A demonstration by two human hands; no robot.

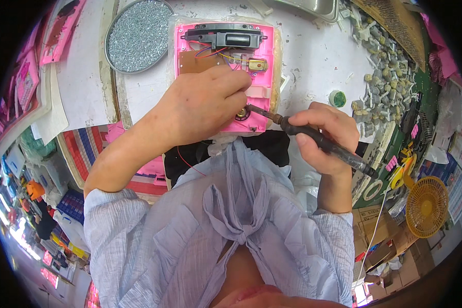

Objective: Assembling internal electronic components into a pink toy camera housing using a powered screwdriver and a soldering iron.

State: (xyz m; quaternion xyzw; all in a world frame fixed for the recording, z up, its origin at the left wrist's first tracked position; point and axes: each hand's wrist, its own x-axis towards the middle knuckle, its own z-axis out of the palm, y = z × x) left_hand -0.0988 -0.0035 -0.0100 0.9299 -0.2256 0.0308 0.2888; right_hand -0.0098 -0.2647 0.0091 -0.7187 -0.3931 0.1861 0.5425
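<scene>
Our right grip clasps the soldering iron; left grip, we can't tell. Slipping could scorch the pink casing.

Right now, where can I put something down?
Mostly bare: the white table between the pink case and grey parts, and the strip left of the dish. Crowded: among those parts, and the case under the left hand.

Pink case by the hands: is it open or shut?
Open: the pink case has its insides uncovered, showing a brown board, a small gold-coloured motor and a long black part.
</scene>
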